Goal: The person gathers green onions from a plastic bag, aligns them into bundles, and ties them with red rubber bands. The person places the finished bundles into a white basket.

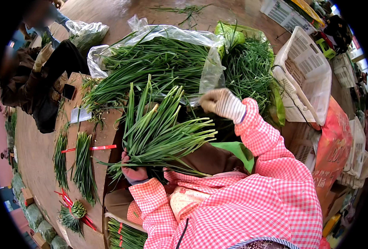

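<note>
My left hand (134,170), in a pink glove, grips a loose bunch of garlic chives (165,130) above my lap. The pale cut ends fan out upward and to the right. My right hand (222,104), in a striped white glove, hangs to the right of this bunch with its fingers curled. It is slightly blurred, and whether it pinches anything I cannot tell. Beyond both hands, a clear plastic bag (213,67) lies open around a large heap of chives (159,57). More thin green leaves (246,68) fill a yellow-green bag (279,102) beside it.
A wooden board (104,130) at left carries two chive bundles (85,165), a red strip (103,147), a bundle with red ties (71,214) and a phone (68,91). A white crate (311,77) tilts at right. A seated person (31,84) is at far left.
</note>
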A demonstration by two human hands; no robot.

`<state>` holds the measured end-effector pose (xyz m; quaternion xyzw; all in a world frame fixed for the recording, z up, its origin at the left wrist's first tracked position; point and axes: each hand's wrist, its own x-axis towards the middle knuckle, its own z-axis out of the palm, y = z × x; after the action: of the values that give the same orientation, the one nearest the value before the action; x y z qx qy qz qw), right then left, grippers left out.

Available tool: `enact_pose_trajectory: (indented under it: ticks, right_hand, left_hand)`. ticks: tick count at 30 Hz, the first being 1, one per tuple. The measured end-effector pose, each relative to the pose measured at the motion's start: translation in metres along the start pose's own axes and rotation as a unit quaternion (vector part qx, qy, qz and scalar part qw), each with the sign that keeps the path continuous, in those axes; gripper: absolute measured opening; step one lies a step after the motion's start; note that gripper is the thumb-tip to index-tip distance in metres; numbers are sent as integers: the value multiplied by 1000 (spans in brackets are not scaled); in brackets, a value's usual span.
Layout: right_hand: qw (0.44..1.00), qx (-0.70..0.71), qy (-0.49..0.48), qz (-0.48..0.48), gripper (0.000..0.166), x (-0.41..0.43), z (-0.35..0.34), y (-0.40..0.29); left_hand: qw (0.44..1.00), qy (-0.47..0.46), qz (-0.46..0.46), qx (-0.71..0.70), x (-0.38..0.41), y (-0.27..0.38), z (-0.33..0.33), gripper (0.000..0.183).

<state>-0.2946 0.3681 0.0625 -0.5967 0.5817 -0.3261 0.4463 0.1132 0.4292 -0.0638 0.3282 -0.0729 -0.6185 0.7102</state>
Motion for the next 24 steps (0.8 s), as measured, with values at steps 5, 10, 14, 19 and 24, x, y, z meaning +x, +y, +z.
enact_pose_trajectory:
  ticks: [5,10,14,19,24]
  right_hand:
    - [992,-111,33,-52,35,56,1,-16]
    - [991,-123,-27,-36,22,82,24,-11]
    - [994,-89,-13,-64,21,81,31,-1]
    - [997,-59,-39,-3,21,80,34,-5]
    - [999,11,-22,30,22,79,47,-12]
  left_hand:
    - [1000,8,18,12,-1,-1,7,31]
    - [1000,-4,24,-15,-5,-1,13,28]
    - [1000,5,12,-12,-6,0,16,29]
    - [999,-33,-4,-38,-5,-1,14,30]
    - [999,32,2,-13,-4,-1,11,31]
